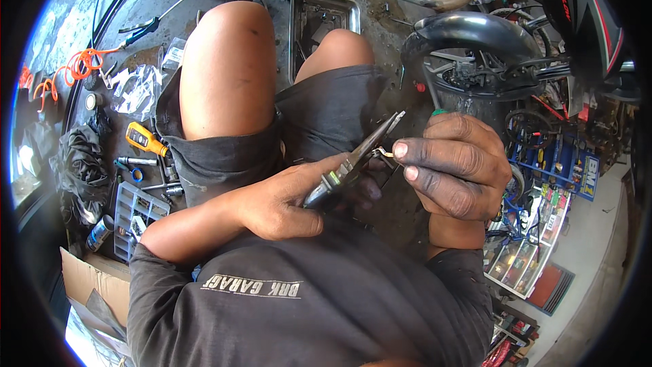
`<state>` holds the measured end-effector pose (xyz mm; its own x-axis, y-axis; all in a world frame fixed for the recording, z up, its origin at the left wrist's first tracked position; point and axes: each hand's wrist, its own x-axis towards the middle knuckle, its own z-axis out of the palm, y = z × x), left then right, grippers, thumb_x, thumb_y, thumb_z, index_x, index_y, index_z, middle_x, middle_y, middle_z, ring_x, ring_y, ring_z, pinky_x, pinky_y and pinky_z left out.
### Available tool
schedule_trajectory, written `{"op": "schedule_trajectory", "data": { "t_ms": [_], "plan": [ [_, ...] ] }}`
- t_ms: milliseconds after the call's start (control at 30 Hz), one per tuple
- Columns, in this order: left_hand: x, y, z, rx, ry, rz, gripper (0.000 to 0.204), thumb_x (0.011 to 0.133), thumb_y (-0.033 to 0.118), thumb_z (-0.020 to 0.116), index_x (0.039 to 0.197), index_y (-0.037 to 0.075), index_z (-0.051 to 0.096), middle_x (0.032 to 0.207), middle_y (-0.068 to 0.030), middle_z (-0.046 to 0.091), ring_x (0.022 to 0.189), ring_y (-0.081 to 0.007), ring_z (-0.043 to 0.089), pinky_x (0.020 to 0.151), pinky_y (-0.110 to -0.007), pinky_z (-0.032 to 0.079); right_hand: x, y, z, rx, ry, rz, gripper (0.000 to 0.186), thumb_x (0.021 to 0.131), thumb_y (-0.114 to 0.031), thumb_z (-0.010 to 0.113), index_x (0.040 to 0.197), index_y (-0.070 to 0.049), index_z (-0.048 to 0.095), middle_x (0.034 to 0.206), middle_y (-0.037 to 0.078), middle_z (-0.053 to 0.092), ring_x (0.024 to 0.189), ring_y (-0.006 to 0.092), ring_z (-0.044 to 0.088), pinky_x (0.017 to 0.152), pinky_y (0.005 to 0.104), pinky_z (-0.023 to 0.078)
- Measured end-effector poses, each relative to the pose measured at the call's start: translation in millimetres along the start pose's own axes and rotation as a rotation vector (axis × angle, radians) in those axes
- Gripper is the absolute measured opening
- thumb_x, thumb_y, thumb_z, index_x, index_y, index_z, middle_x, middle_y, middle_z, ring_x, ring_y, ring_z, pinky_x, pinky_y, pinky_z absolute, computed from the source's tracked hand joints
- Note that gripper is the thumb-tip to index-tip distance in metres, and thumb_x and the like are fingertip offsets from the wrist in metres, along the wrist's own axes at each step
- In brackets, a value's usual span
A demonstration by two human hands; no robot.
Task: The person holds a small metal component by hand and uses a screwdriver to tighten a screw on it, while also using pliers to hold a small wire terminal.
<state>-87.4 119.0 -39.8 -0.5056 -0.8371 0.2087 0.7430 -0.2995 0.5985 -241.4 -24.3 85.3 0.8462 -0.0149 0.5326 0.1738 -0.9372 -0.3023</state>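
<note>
Orange coiled hose, dark cloth heap, blue parts tray and yellow tool lie at left. Left hand: grip clamped around pliers, nose slanting up rightward. Small thin piece just right of pliers; cannot tell whether nose bites it. Right hand: grip pinched on piece. Beyond, black curved fender.

Two hands, one pair of pliers (plus one metal tray)
</note>
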Motion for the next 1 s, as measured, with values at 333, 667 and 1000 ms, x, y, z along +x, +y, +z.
{"op": "schedule_trajectory", "data": {
  "t_ms": [333, 667, 1000],
  "plan": [
    [0.0, 3.6, -1.7, 0.024, -0.026, -0.023, 0.085, 0.069, -0.002, 0.048, 0.15, -0.004, 0.024, 0.128, -0.0159, 0.055, 0.117, -0.0243, 0.055, 0.103, -0.038, 0.041, -2.1, 0.6, -0.5, 0.041, -0.004, 0.079, 0.017, 0.066, -0.002, 0.075, 0.076, -0.008, 0.063, 0.081, 0.009, 0.07, 0.056, 0.0183, 0.06, 0.046, 0.0265, 0.048],
    [0.5, 3.2, -2.2, 0.031, -0.027, -0.063, 0.086, 0.068, -0.002, 0.048, 0.15, -0.002, 0.024, 0.126, -0.0159, 0.056, 0.115, -0.0242, 0.057, 0.103, -0.037, 0.041, -2.5, 1.2, -3.8, 0.059, -0.056, 0.101, 0.02, 0.064, 0.001, 0.076, 0.078, -0.009, 0.065, 0.08, 0.009, 0.071, 0.054, 0.0184, 0.06, 0.047, 0.0272, 0.048],
    [2.6, 6.2, -2.7, 0.041, -0.045, -0.089, 0.086, 0.069, -0.001, 0.047, 0.151, -0.001, 0.022, 0.125, -0.0151, 0.056, 0.111, -0.0227, 0.059, 0.099, -0.037, 0.044, -5.8, 7.3, -0.4, 0.084, -0.027, 0.071, 0.013, 0.064, -0.011, 0.071, 0.073, -0.005, 0.064, 0.08, 0.009, 0.068, 0.058, 0.0177, 0.061, 0.047, 0.0265, 0.047]
  ]
}}
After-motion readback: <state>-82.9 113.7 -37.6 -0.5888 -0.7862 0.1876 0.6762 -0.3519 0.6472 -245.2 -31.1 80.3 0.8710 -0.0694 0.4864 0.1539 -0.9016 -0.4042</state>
